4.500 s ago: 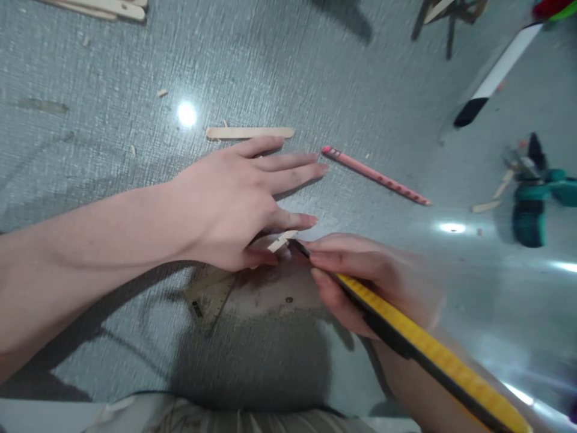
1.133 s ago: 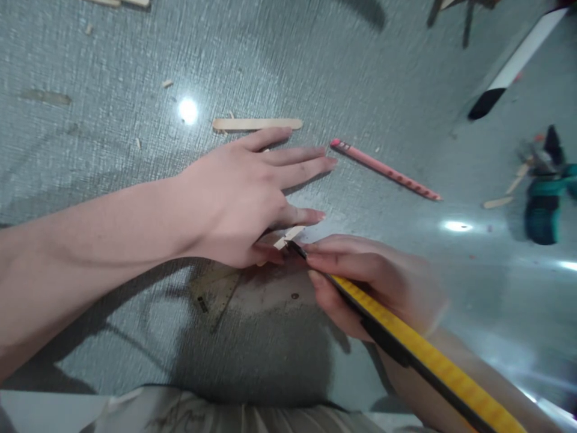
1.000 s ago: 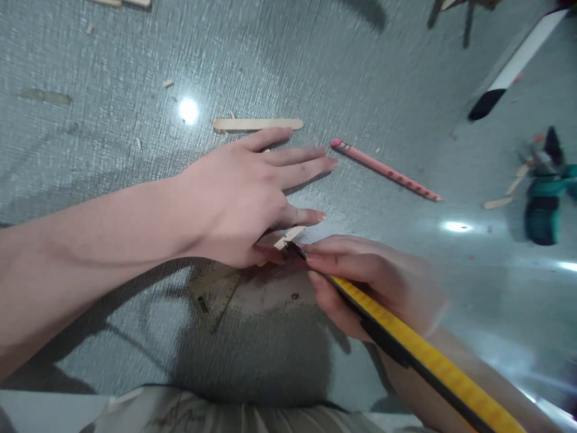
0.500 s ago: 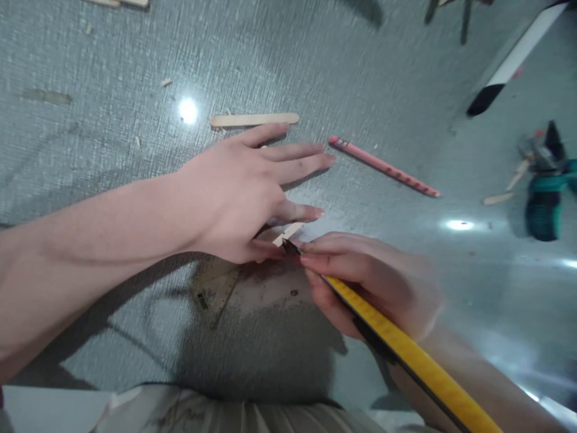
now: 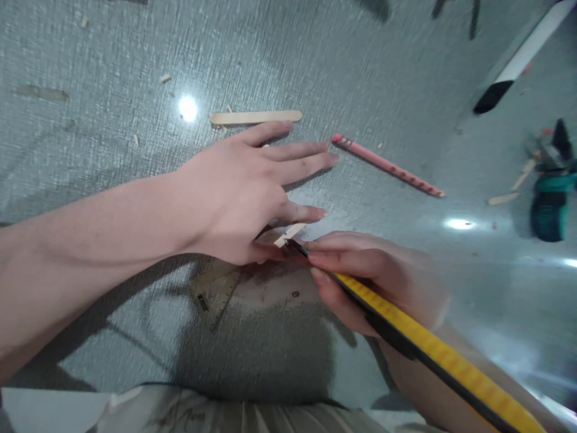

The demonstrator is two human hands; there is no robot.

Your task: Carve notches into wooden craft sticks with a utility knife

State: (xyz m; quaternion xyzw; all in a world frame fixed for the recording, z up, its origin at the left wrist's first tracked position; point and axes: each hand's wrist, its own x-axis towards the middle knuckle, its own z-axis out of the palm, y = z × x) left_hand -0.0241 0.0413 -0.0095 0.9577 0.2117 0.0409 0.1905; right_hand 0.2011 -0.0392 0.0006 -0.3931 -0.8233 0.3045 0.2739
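Note:
My left hand [image 5: 238, 192] lies on the grey mat with its fingers stretched out, thumb and forefinger pinning a small pale wooden stick piece [image 5: 291, 233] onto a clear set square [image 5: 216, 288]. My right hand [image 5: 374, 276] is closed round a yellow and black utility knife [image 5: 433, 349]. The knife's tip touches the stick piece right beside my left thumb.
A whole wooden craft stick [image 5: 255, 116] lies beyond my left fingers, a pink pencil [image 5: 387, 165] to its right. A teal tool [image 5: 550, 204] and a black and white bar [image 5: 518, 60] sit at the right. Small wood scraps [image 5: 164, 78] dot the mat.
Both hands keep their hold on the stick piece and knife. The knife shifts only slightly, and the view drifts a little.

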